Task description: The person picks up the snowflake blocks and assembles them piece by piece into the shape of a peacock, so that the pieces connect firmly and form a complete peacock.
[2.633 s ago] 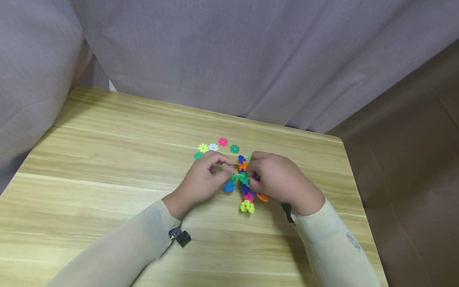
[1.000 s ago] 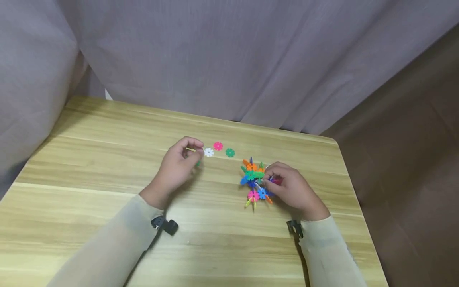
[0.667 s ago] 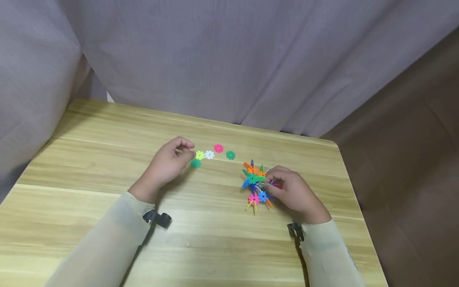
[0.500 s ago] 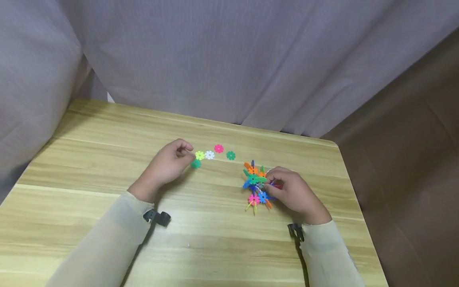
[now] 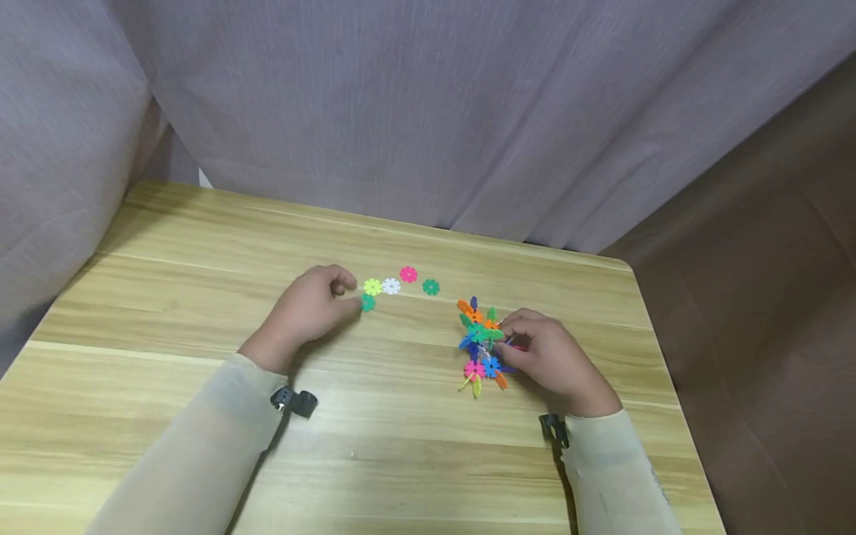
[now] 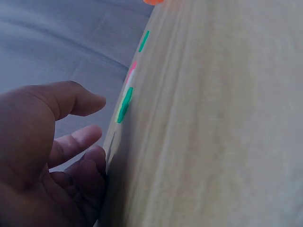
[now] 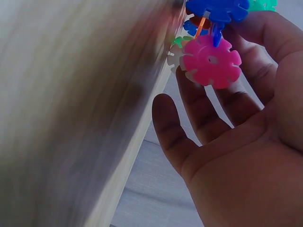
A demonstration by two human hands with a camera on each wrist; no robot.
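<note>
Nearest the person, two pale beige sleeves [image 5: 221, 438] are laid across the light wooden surface [image 5: 167, 327], a small black clip being seen at each wrist. The right hand [image 5: 551, 360] is rested on the right part of the surface, and its grip is closed around the multicoloured cluster of interlocked plastic snowflake discs [image 5: 480, 342], which is held by thumb and curled fingers [image 7: 199, 111] at its right side; in the right wrist view a pink disc [image 7: 211, 61] of the cluster is seen against the fingers. The cluster is stood on the surface, well apart from the left hand [image 5: 307, 308]. The left hand is set further left with loosely curled fingers, its grip holding nothing, and its fingertips are placed just beside a loose dark green plastic disc [image 5: 367, 302], whether touching cannot be told. Just beyond, a yellow-green disc [image 5: 372, 286], a white disc [image 5: 391, 285], a pink loose disc [image 5: 408, 274] and a second green disc [image 5: 431, 286] are laid flat in a rough row. Behind the surface a grey-mauve curtain [image 5: 428, 111] is hung.
</note>
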